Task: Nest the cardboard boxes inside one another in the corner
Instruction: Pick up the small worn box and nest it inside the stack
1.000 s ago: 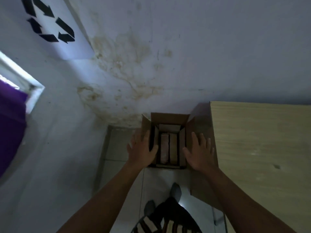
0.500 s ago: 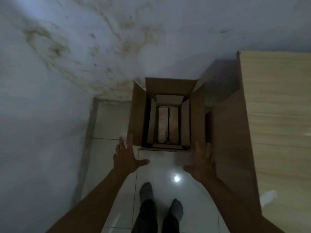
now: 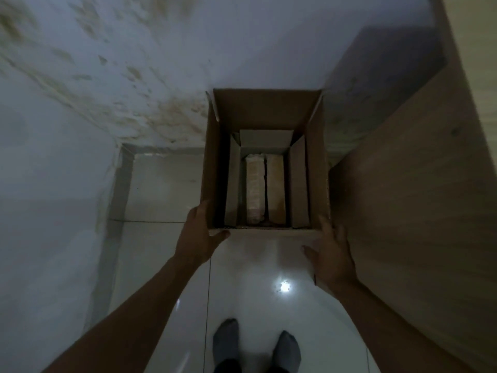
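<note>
The large cardboard box [image 3: 265, 113] stands open on the floor in the corner, its flaps up. A smaller open box [image 3: 298, 184] sits nested inside it, and two pale tan panels [image 3: 255, 189] lie side by side at the bottom. My left hand [image 3: 200, 239] clasps the big box's near-left corner, with the thumb on the near edge and the fingers along the left side. My right hand [image 3: 332, 258] is spread at the near-right corner; its fingertips reach the right flap and its thumb is off the box.
A wooden cabinet side [image 3: 416, 211] rises close along the box's right. Stained walls [image 3: 121, 90] meet behind and to the left. The tiled floor [image 3: 161, 189] shows a light reflection [image 3: 284, 286]. My socked feet [image 3: 226, 339] stand just in front.
Both hands, spread and clear of the box half a second ago, have moved forward to its near corners. The left hand has taken the corner. The view has tilted further down.
</note>
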